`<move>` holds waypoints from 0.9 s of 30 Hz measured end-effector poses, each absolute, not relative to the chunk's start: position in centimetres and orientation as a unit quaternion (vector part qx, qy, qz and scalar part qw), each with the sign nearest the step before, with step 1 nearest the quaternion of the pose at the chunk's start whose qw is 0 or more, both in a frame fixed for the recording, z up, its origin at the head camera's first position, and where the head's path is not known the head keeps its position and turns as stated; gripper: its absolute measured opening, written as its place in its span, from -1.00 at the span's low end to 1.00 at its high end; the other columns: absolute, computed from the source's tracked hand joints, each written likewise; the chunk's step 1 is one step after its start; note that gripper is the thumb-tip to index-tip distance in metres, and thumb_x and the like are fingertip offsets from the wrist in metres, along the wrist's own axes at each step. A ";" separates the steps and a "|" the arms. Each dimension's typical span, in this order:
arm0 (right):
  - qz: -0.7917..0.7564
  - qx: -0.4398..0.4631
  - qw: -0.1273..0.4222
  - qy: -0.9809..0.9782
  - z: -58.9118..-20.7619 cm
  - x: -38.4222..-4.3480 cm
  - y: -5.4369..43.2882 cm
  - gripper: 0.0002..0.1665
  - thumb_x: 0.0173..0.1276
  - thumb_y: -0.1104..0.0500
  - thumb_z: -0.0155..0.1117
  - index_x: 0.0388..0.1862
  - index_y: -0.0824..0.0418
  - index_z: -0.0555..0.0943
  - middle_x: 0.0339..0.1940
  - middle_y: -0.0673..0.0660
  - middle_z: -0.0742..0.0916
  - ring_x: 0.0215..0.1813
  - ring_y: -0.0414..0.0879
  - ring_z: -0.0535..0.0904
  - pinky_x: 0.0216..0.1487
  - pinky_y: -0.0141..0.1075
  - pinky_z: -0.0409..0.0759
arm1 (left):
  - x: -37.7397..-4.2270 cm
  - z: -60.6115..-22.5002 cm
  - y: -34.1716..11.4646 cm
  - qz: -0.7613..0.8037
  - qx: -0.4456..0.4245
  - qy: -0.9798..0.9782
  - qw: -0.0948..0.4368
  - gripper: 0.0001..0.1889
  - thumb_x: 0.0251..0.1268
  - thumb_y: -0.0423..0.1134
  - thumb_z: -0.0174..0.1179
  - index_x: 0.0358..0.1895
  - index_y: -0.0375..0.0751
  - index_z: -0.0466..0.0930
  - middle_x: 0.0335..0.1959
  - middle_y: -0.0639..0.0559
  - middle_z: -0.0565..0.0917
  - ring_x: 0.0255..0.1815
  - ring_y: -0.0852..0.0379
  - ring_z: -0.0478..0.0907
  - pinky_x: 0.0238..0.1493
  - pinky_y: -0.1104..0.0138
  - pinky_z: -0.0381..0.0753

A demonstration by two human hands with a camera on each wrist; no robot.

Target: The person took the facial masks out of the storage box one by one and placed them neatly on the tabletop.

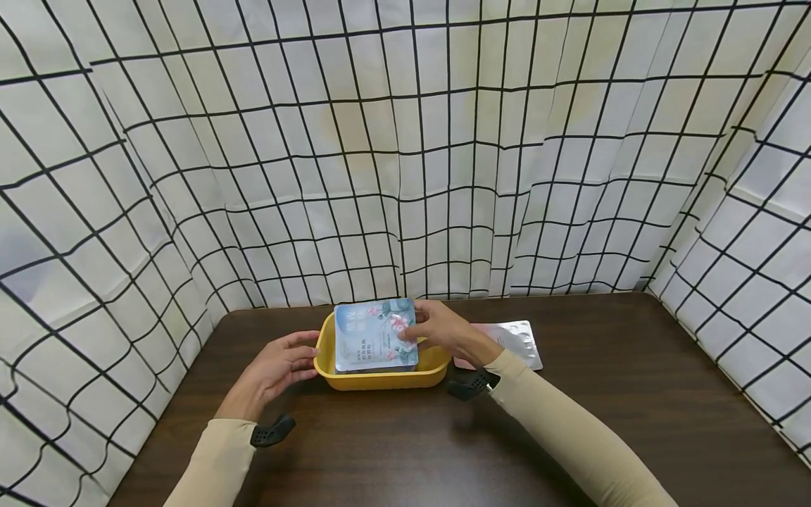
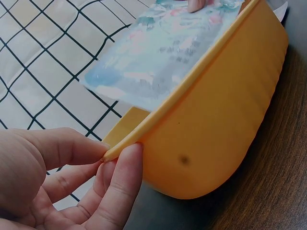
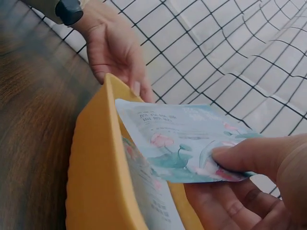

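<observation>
A yellow plastic basket (image 1: 386, 382) stands on the table. Over its opening, my right hand (image 1: 443, 327) pinches a light blue sheet mask packet (image 1: 374, 334) printed with pink flowers, thumb on top and fingers beneath. Below it, another flowered packet (image 3: 156, 199) lies inside the basket in the right wrist view. At the basket's left end, my left hand (image 1: 281, 362) pinches the rim between thumb and fingers, as the left wrist view shows (image 2: 81, 177) up close.
To the right of the basket, partly behind my right wrist, lies a silver and pink packet (image 1: 516, 341). The dark wooden table (image 1: 380, 451) reaches back to a white curtain (image 1: 431, 176) with a black grid, which also hangs along both sides.
</observation>
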State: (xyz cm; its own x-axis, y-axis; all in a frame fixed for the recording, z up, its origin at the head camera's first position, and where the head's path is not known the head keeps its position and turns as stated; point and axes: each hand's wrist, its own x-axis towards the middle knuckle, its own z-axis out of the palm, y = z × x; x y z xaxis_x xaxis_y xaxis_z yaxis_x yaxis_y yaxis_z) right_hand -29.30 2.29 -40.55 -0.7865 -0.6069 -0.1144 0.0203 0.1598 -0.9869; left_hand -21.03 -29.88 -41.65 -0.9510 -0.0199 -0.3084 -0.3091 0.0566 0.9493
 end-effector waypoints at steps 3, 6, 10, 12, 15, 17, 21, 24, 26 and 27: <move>-0.622 -0.208 0.248 0.713 -40.2 -29.4 3.0 -0.45 0.35 0.26 0.41 0.31 0.14 0.54 0.07 0.17 0.74 -0.05 0.07 0.73 -0.01 -0.06 0.75 | -21.1 -41.6 -29.9 0.676 -0.114 0.720 0.107 -0.42 0.48 -0.33 0.17 0.50 -0.28 0.27 0.00 -0.18 0.68 -0.16 0.00 0.70 -0.10 0.26 0.76; -0.631 -0.206 0.244 0.708 -40.1 -29.5 3.8 -0.44 0.34 0.26 0.41 0.32 0.14 0.53 0.08 0.18 0.74 -0.05 0.07 0.73 0.00 -0.05 0.75 | -21.1 -41.6 -29.8 0.677 -0.115 0.719 0.108 -0.42 0.48 -0.32 0.19 0.49 -0.27 0.28 0.01 -0.19 0.68 -0.15 -0.01 0.71 -0.09 0.26 0.76; -0.642 -0.203 0.237 0.700 -39.9 -29.4 4.9 -0.41 0.34 0.27 0.40 0.34 0.13 0.51 0.09 0.20 0.73 -0.04 0.08 0.74 0.00 -0.04 0.75 | -20.9 -41.6 -29.8 0.675 -0.117 0.720 0.110 -0.40 0.46 -0.30 0.21 0.49 -0.27 0.28 -0.01 -0.17 0.68 -0.16 -0.01 0.71 -0.08 0.25 0.76; -0.648 -0.205 0.232 0.696 -39.7 -29.4 5.4 -0.41 0.35 0.28 0.39 0.35 0.14 0.50 0.10 0.21 0.72 -0.04 0.09 0.74 0.00 -0.03 0.75 | -20.9 -41.5 -29.8 0.675 -0.118 0.721 0.109 -0.40 0.45 -0.30 0.22 0.50 -0.27 0.28 -0.02 -0.16 0.68 -0.17 -0.02 0.71 -0.09 0.25 0.76; -0.655 -0.210 0.229 0.689 -39.6 -29.5 6.1 -0.42 0.37 0.29 0.36 0.36 0.16 0.49 0.12 0.24 0.70 -0.02 0.10 0.73 0.01 -0.02 0.74 | -20.8 -41.7 -29.9 0.675 -0.121 0.720 0.109 -0.40 0.45 -0.30 0.23 0.49 -0.26 0.28 -0.04 -0.15 0.68 -0.17 -0.02 0.71 -0.09 0.25 0.76; -0.657 -0.208 0.226 0.689 -39.5 -29.6 6.7 -0.42 0.38 0.29 0.36 0.37 0.15 0.49 0.13 0.24 0.69 -0.01 0.10 0.72 0.01 -0.02 0.74 | -20.8 -41.7 -29.9 0.676 -0.122 0.719 0.108 -0.39 0.45 -0.30 0.23 0.50 -0.27 0.28 -0.04 -0.15 0.68 -0.16 -0.02 0.71 -0.10 0.25 0.76; -0.658 -0.205 0.222 0.690 -39.2 -29.6 8.0 -0.38 0.37 0.29 0.37 0.39 0.14 0.47 0.14 0.26 0.67 0.02 0.12 0.70 0.03 -0.01 0.73 | -20.9 -41.6 -29.8 0.678 -0.124 0.716 0.106 -0.39 0.44 -0.31 0.23 0.49 -0.26 0.28 -0.05 -0.15 0.69 -0.16 -0.02 0.71 -0.11 0.25 0.77; -0.657 -0.216 0.224 0.687 -39.0 -29.6 9.0 -0.36 0.37 0.30 0.37 0.41 0.17 0.45 0.14 0.29 0.65 0.03 0.14 0.70 0.04 0.01 0.73 | -21.0 -41.6 -29.8 0.679 -0.125 0.716 0.108 -0.39 0.45 -0.31 0.23 0.50 -0.26 0.28 -0.04 -0.15 0.69 -0.17 -0.01 0.71 -0.10 0.24 0.76; -0.657 -0.225 0.226 0.683 -39.0 -29.7 9.7 -0.35 0.37 0.30 0.38 0.41 0.20 0.43 0.14 0.31 0.64 0.04 0.15 0.70 0.04 0.02 0.72 | -21.0 -41.6 -29.7 0.678 -0.125 0.716 0.108 -0.39 0.45 -0.30 0.23 0.50 -0.26 0.27 -0.03 -0.15 0.68 -0.17 0.00 0.71 -0.09 0.24 0.76; -0.656 -0.230 0.228 0.682 -39.0 -29.7 10.0 -0.35 0.37 0.30 0.38 0.40 0.21 0.43 0.14 0.31 0.64 0.04 0.16 0.70 0.04 0.02 0.72 | -21.0 -41.6 -29.7 0.678 -0.128 0.716 0.108 -0.39 0.44 -0.30 0.23 0.49 -0.25 0.28 -0.03 -0.15 0.68 -0.17 0.01 0.71 -0.09 0.24 0.76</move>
State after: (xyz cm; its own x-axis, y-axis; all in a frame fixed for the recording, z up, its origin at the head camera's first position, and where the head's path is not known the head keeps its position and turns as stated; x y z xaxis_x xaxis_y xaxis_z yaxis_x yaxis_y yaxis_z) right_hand -29.70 10.03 -38.97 -0.7905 -0.6124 -0.0085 -0.0147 0.0330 -0.9993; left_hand -21.02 -29.73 -41.55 -0.9441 -0.0364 -0.3276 -0.3291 0.0474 0.9431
